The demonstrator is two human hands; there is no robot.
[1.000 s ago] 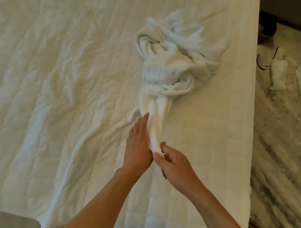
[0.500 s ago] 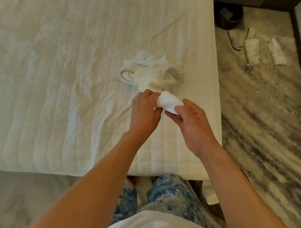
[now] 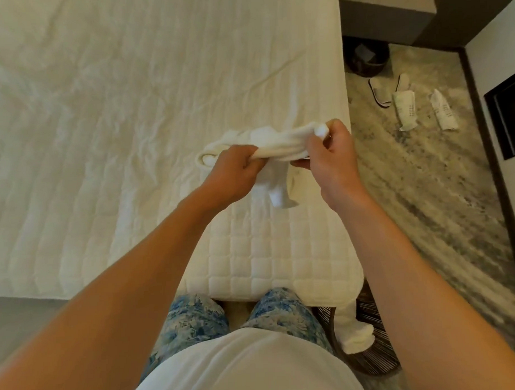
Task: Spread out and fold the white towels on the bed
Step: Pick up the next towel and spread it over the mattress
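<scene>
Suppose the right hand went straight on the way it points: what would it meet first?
The right hand grips the white towel; past that, it points out across the bed, so probably its quilted cover, though the hand's height above it is unclear.

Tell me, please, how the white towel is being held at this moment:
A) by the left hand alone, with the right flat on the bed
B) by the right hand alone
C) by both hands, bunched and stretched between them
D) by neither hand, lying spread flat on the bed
C: the left hand and the right hand each hold the bunched white towel, which spans between them over the bed, with one end hanging down.
</scene>
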